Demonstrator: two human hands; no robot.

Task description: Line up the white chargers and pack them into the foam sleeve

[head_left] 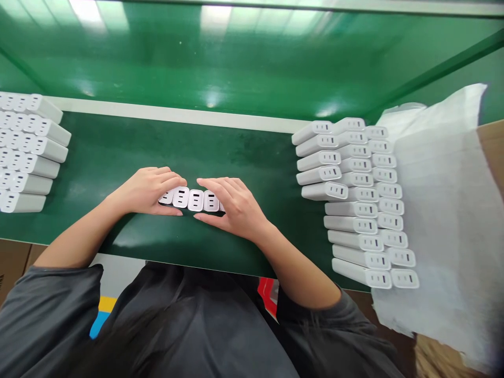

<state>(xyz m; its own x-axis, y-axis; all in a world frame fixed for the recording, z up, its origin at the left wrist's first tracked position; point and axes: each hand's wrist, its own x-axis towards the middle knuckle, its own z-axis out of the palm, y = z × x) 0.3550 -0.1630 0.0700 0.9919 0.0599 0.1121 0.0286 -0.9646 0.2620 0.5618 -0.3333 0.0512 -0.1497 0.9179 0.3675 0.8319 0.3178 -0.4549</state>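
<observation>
A short row of white chargers (196, 200) stands side by side on the green mat (220, 157), port faces toward me. My left hand (147, 190) presses against the row's left end, fingers curled over the top and thumb below. From the other end my right hand (230, 206) closes in, fingers laid over the top and thumb along the front. Both hands hold the row squeezed between them.
A stack of white chargers (27, 152) lies at the left edge. Several more white chargers (354, 205) lie in rows at the right, partly on white foam sheets (444, 226) over a cardboard box (492, 147). A white strip (177, 115) runs across the table behind.
</observation>
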